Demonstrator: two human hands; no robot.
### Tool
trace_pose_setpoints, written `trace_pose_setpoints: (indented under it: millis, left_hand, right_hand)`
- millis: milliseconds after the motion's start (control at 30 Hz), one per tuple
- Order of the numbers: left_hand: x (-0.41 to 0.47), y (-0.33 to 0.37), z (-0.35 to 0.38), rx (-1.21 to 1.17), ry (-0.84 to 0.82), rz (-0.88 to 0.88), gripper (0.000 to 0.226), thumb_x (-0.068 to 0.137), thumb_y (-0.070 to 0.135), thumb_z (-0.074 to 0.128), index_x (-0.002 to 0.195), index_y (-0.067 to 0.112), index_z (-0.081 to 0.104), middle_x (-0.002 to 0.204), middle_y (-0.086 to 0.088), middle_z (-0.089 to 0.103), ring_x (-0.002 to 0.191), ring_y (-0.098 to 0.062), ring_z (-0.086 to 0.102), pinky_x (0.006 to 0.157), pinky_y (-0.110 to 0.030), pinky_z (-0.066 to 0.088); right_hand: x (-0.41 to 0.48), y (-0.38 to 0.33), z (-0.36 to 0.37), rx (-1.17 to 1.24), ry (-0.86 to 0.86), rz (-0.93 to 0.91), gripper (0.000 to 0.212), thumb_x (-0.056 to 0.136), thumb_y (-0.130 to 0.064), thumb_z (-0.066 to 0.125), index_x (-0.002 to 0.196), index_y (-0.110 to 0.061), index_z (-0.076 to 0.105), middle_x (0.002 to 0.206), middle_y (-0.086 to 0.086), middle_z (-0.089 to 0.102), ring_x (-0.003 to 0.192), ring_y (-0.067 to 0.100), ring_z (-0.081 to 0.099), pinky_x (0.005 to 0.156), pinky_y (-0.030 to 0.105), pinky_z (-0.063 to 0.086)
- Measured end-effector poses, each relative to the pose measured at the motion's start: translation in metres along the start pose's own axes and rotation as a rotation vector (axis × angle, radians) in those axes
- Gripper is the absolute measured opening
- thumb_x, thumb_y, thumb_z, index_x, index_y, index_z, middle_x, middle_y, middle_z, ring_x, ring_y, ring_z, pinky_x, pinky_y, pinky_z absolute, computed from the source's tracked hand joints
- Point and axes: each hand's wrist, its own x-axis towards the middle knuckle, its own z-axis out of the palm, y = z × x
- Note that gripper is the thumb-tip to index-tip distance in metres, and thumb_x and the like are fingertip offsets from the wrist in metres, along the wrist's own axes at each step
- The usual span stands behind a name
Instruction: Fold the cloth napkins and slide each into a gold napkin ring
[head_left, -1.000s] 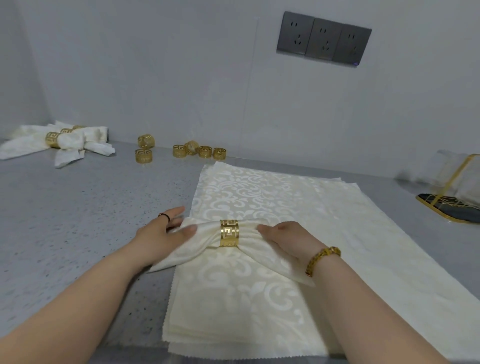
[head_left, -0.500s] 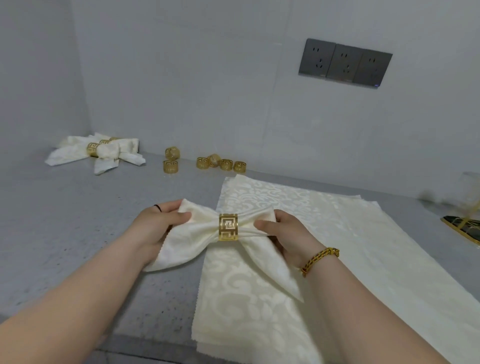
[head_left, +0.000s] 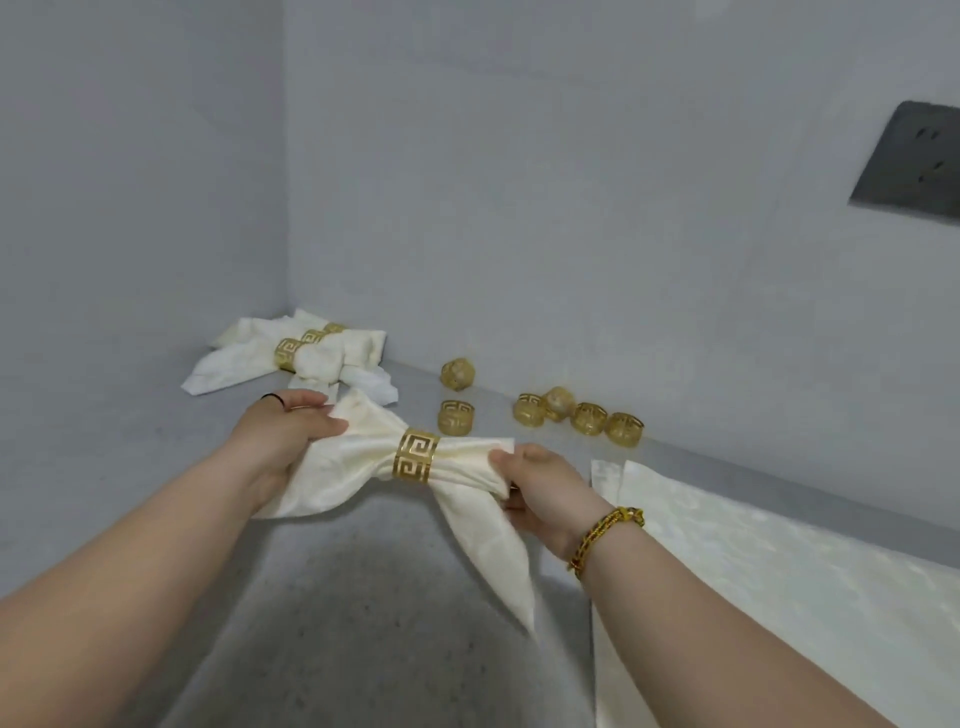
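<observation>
Since a second ago you have lifted the ringed napkin (head_left: 337, 470) off the flat napkin stack (head_left: 779, 597), now at lower right, and swung it toward the finished pile (head_left: 317, 358) at upper left. Your left hand (head_left: 283, 441) grips one wing, your right hand (head_left: 543, 491) pinches the other, the gold ring (head_left: 414, 456) at mid-frame between them. Pull unevenly and the ring may slide off-centre; the dangling tail could drag and unfold, or sweep the loose rings (head_left: 588, 417).
</observation>
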Motion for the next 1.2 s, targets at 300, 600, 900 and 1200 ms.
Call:
trace_pose_setpoints:
  millis: [300, 600, 900, 1200]
  left_hand:
    - [0.075, 0.03, -0.086, 0.277, 0.268, 0.06, 0.018, 0.083, -0.004, 0.059, 0.094, 0.008, 0.066, 0.094, -0.007, 0.059, 0.085, -0.018, 0.052, 0.064, -0.018, 0.039]
    - [0.152, 0.033, -0.108, 0.705, 0.123, 0.121, 0.044, 0.083, 0.011, 0.065, 0.125, 0.003, 0.054, 0.135, -0.015, 0.047, 0.121, -0.031, 0.046, 0.097, -0.029, 0.034]
    - [0.204, 0.013, -0.103, 0.926, 0.089, 0.203, 0.053, 0.086, 0.006, 0.057, 0.135, -0.001, 0.039, 0.141, -0.018, 0.032, 0.124, -0.033, 0.037, 0.1, -0.029, 0.027]
    - [0.223, -0.009, -0.108, 0.981, 0.043, 0.181, 0.057, 0.087, 0.016, 0.059, 0.138, 0.005, 0.037, 0.142, -0.016, 0.037, 0.129, -0.032, 0.036, 0.103, -0.03, 0.027]
  right_hand:
    - [0.082, -0.061, 0.108, -0.069, -0.113, 0.148, 0.012, 0.093, -0.022, 0.052, 0.084, -0.016, 0.047, 0.086, 0.005, 0.053, 0.076, 0.018, 0.053, 0.065, 0.024, 0.047]
    - [0.147, -0.066, 0.18, 0.11, 0.016, 0.256, 0.009, 0.09, -0.009, 0.054, 0.082, -0.011, 0.056, 0.074, 0.003, 0.054, 0.064, 0.014, 0.05, 0.057, 0.023, 0.047]
    - [0.196, -0.065, 0.204, 0.072, 0.068, 0.201, 0.013, 0.089, -0.01, 0.057, 0.1, -0.005, 0.062, 0.079, 0.004, 0.057, 0.077, 0.02, 0.054, 0.085, 0.037, 0.052]
    - [0.213, -0.049, 0.193, -0.258, 0.156, 0.037, 0.011, 0.09, -0.024, 0.055, 0.083, -0.015, 0.053, 0.069, -0.01, 0.049, 0.079, 0.014, 0.05, 0.071, 0.021, 0.037]
